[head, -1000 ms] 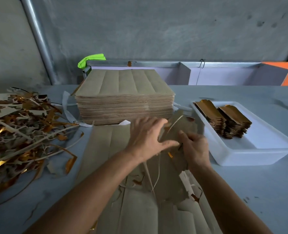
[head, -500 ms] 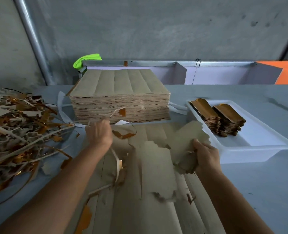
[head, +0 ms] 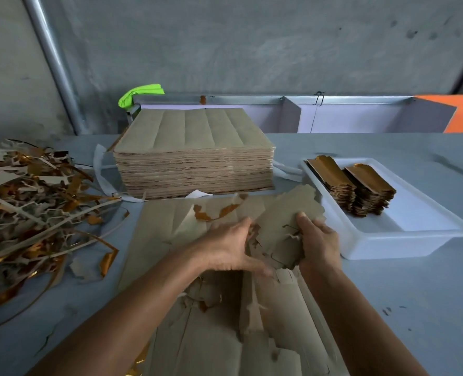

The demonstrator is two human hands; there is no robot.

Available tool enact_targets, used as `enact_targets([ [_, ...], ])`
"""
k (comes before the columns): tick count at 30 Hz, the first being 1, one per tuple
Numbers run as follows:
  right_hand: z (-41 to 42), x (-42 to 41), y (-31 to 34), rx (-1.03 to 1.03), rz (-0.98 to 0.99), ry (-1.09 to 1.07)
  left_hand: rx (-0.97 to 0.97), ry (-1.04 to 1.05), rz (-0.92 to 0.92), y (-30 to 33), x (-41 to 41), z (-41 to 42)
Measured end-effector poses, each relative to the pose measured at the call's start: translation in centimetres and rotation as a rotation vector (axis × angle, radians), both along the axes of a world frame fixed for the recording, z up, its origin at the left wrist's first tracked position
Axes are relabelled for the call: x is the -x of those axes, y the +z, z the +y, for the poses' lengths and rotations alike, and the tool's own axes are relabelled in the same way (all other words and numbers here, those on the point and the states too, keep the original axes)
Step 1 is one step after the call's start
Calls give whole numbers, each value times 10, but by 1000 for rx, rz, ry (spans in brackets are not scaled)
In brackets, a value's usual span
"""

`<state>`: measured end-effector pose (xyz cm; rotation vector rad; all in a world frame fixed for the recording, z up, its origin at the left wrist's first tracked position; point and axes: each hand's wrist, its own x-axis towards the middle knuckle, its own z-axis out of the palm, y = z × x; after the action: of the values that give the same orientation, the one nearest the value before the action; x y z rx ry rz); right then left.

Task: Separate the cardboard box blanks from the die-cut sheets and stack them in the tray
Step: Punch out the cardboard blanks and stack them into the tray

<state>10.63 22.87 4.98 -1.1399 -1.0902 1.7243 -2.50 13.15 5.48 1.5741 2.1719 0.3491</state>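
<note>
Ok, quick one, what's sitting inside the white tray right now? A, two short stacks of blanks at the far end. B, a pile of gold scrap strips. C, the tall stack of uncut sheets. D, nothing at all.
A: two short stacks of blanks sit side by side at the far end of the white tray, while its near part is bare.

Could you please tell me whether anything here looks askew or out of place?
The two brown cardboard blank stacks in the white plastic tray lean sideways, and a ragged gold-backed scrap lies loose on the die-cut sheet.
</note>
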Motion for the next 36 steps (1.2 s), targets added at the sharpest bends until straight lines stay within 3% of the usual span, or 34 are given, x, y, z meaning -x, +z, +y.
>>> enact_targets([
  [5,3,2,2,-38,24,-14,-20,30,-262,-8,10,-11],
  [12,32,-25,10,-567,-289,-123,-33,54,-254,-21,24,-22],
  [14,35,-29,14,-579,-267,-52,-56,74,-311,-24,23,-23],
  [16,34,-29,17,-467,-149,-3,-132,108,-328,-24,21,-21],
  [18,30,-26,16,-338,-52,20,-212,146,-262,-21,17,-18],
  [21,17,-18,11,-311,18,16,-345,155,50,-13,1,-14],
  [23,5,-11,6,-329,31,19,-580,170,228,-10,-15,-14],
  [25,-6,-3,2,-338,35,51,-753,109,267,-9,-29,-12],
  [28,-19,5,0,-329,51,89,-769,29,69,-12,-40,-4],
  [31,-25,9,-1,-243,81,104,-837,110,-149,-14,-38,2],
  [36,-13,8,-8,-115,50,0,-743,157,-467,-23,-23,-7],
])
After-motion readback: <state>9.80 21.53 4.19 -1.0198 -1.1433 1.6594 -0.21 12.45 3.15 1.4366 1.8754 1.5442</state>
